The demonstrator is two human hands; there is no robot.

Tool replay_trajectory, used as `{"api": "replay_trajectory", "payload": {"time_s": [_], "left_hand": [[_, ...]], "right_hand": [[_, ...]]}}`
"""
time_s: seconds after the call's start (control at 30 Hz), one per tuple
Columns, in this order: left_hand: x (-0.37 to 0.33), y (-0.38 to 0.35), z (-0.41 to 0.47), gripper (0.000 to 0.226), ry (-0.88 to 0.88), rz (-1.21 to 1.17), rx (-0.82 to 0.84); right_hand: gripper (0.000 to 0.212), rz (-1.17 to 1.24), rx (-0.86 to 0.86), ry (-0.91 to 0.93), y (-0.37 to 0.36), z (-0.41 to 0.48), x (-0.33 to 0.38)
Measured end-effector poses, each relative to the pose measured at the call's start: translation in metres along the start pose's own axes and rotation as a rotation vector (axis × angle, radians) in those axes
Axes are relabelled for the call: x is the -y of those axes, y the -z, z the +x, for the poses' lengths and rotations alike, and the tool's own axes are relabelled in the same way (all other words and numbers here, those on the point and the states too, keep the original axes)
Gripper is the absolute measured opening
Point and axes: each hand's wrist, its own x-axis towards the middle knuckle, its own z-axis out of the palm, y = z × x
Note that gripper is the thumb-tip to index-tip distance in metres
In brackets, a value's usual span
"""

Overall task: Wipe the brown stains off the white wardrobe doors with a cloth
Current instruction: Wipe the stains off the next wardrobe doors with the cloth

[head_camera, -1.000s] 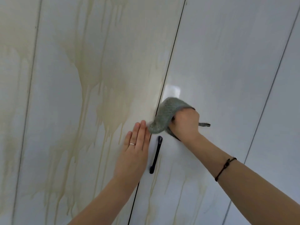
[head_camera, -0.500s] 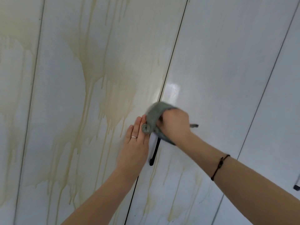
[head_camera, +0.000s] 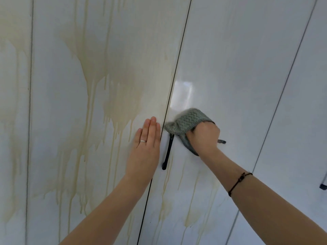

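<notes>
Wardrobe doors (head_camera: 238, 76): white, glossy, all shut. Dark seams run between the panels, and nothing of the inside shows.

Brown stains (head_camera: 122, 96): a broad pale-brown patch on the panel left of the central seam, running down in many thin drips. Another patch sits on the panel at the far left edge. Fainter drips (head_camera: 192, 206) are low on the panel right of the seam, below the hands.

Left hand (head_camera: 146, 149): flat against the stained panel, fingers straight, together and pointing up, its edge just beside the seam. It holds nothing. Ring (head_camera: 143, 141) on one finger.

Right hand (head_camera: 204, 137): fingers curled round a grey-green cloth (head_camera: 187, 119), bunched and pressed to the panel right of the seam. The cloth has a wavy weave and speckled edging. A small loop (head_camera: 221, 141) sticks out to the right of the hand. The cloth's left corner overlaps the top of a black handle (head_camera: 167, 152) that runs down beside the seam. The cloth is near the left fingertips but apart from them.

Dark cord bracelet (head_camera: 238, 181) on the right wrist. A second dark handle (head_camera: 323, 184) is at the right edge, partly cut off.
</notes>
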Motion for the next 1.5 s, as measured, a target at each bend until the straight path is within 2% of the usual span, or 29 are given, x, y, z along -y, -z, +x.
{"api": "replay_trajectory", "payload": {"time_s": [0.1, 0.17, 0.27, 0.33, 0.37, 0.47, 0.5, 0.57, 0.6, 0.7, 0.77, 0.9, 0.97, 1.0, 1.07, 1.17, 1.23, 1.27, 1.33, 1.4, 1.43, 1.5], "left_hand": [[0.0, -0.004, -0.001, 0.058, -0.004, -0.022, -0.024], [-0.003, -0.008, -0.001, 0.058, 0.018, -0.024, -0.035], [-0.001, -0.011, 0.0, 0.06, 0.006, -0.014, -0.041], [0.001, -0.012, 0.0, 0.059, -0.007, -0.018, -0.037], [0.002, -0.012, 0.0, 0.059, -0.007, -0.024, -0.044], [-0.003, -0.015, 0.0, 0.058, 0.02, -0.028, -0.064], [-0.005, -0.015, 0.001, 0.057, 0.031, -0.02, -0.066], [-0.008, -0.016, 0.0, 0.057, 0.047, -0.019, -0.054], [-0.009, -0.015, 0.0, 0.058, 0.054, -0.017, -0.052], [-0.01, -0.014, 0.0, 0.062, 0.069, -0.019, -0.038], [-0.009, -0.013, -0.001, 0.064, 0.064, -0.012, -0.034], [-0.007, -0.014, -0.002, 0.062, 0.051, -0.018, -0.024], [-0.009, -0.014, -0.002, 0.063, 0.064, -0.021, -0.039], [-0.01, -0.014, -0.002, 0.064, 0.07, -0.021, -0.044], [-0.01, -0.016, -0.002, 0.064, 0.073, -0.012, -0.057], [-0.008, -0.016, -0.001, 0.061, 0.067, 0.0, -0.062], [-0.007, -0.017, -0.002, 0.057, 0.063, 0.003, -0.058], [-0.007, -0.017, -0.002, 0.057, 0.056, 0.006, -0.059], [-0.007, -0.018, -0.001, 0.057, 0.059, 0.0, -0.068], [-0.009, -0.019, -0.001, 0.058, 0.072, -0.007, -0.075], [-0.009, -0.019, -0.001, 0.058, 0.078, -0.012, -0.071], [-0.009, -0.018, -0.001, 0.058, 0.072, -0.023, -0.053]], "right_hand": [[0.028, 0.031, -0.109, -0.035, -0.014, -0.034, -0.019], [0.033, 0.044, -0.09, 0.137, -0.036, -0.072, -0.023], [0.035, 0.059, 0.05, 0.472, -0.059, -0.115, -0.027], [0.035, 0.034, 0.059, 0.545, -0.054, -0.103, -0.032], [0.038, 0.029, 0.043, 0.494, -0.049, -0.087, -0.032], [0.055, 0.028, 0.013, 0.104, -0.032, -0.036, -0.022], [0.056, 0.023, 0.016, 0.034, -0.03, -0.031, -0.015], [0.063, 0.021, 0.034, 0.051, -0.031, -0.046, -0.002], [0.065, 0.04, 0.045, 0.118, -0.032, -0.062, 0.002], [0.049, 0.058, 0.115, 0.264, -0.032, -0.099, 0.005], [0.054, 0.017, 0.104, 0.27, -0.032, -0.092, 0.001], [0.052, 0.041, 0.003, 0.043, -0.03, -0.052, -0.01], [0.042, 0.105, -0.018, -0.024, -0.034, -0.055, -0.005], [0.038, 0.136, -0.053, 0.026, -0.04, -0.068, -0.004], [0.046, 0.192, -0.075, 0.188, -0.055, -0.111, -0.002], [0.029, 0.218, 0.168, 0.372, -0.074, -0.18, -0.007], [0.035, 0.187, 0.285, 0.469, -0.076, -0.197, -0.012], [0.04, 0.18, 0.281, 0.503, -0.073, -0.191, -0.011], [0.04, 0.153, 0.203, 0.436, -0.057, -0.163, -0.004], [0.034, 0.135, 0.19, 0.185, -0.038, -0.127, 0.008], [0.033, 0.105, 0.211, 0.086, -0.034, -0.12, 0.014], [0.038, 0.051, 0.412, -0.029, -0.033, -0.13, 0.027]]}}
